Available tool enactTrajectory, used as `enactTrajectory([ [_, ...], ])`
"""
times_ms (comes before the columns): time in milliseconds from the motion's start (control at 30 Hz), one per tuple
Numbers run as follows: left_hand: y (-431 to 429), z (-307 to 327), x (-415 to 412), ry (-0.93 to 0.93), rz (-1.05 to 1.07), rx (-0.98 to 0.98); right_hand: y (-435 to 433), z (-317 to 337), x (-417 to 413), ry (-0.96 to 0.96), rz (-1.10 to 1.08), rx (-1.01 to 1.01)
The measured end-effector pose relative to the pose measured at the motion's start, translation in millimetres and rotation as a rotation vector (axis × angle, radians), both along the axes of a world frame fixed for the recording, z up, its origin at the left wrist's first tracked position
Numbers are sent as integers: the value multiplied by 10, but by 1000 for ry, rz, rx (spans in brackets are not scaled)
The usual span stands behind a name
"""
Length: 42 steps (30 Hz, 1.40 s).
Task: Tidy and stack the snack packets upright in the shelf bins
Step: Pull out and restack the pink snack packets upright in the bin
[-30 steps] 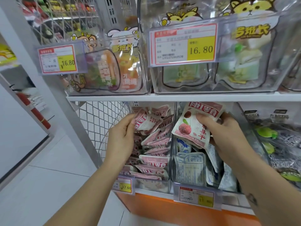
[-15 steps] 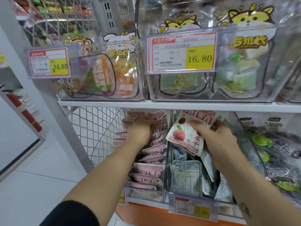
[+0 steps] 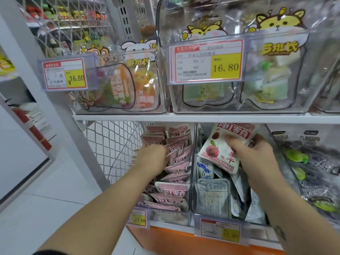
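My right hand [image 3: 257,159] grips a white and pink berry snack packet [image 3: 220,150], tilted, above the middle clear bin [image 3: 220,215] that holds white and blue packets [image 3: 211,196]. My left hand [image 3: 152,159] reaches into the left clear bin [image 3: 171,216], its fingers buried among several pink packets [image 3: 176,153]; whether it grips one is hidden. Some pink packets stand upright at the back, others lie slanted toward the front.
The upper shelf [image 3: 202,117] hangs low over both hands, carrying clear bins [image 3: 239,107] with price tags [image 3: 206,61]. A bin of dark and green packets [image 3: 312,172] stands to the right. A white wire mesh side panel [image 3: 114,148] borders the left bin.
My left hand has moved from the front of the pink packets deeper into the left bin. My right hand keeps hold of the berry packet in roughly the same spot.
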<state>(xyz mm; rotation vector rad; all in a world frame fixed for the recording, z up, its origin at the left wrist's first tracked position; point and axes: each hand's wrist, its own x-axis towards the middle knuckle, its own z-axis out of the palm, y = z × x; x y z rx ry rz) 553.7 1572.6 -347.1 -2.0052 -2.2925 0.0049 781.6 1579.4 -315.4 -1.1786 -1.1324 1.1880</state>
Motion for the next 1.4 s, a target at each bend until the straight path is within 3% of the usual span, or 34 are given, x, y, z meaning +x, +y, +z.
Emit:
enactTrajectory([
  [333, 244, -75, -29, -259, -56, 338, 27, -10, -49, 5, 50, 14],
  [600, 309, 9, -2, -397, -140, 121, 27, -22, -87, -8, 38, 4],
  [833, 159, 1, 13, -199, -294, 69, 8, -37, -94, 12, 55, 18],
  [900, 164, -5, 59, -173, -222, -14, 8, -33, -88, 19, 61, 27],
  [1033, 236, -34, 169, -82, -164, 6, 13, -27, -90, 20, 76, 22],
  [1200, 264, 125, 90, -288, -198, -144, 33, -41, -72, 35, 86, 17],
  [1400, 237, 37, 23, -364, -253, -55, 68, -64, -44, 32, 77, 19],
])
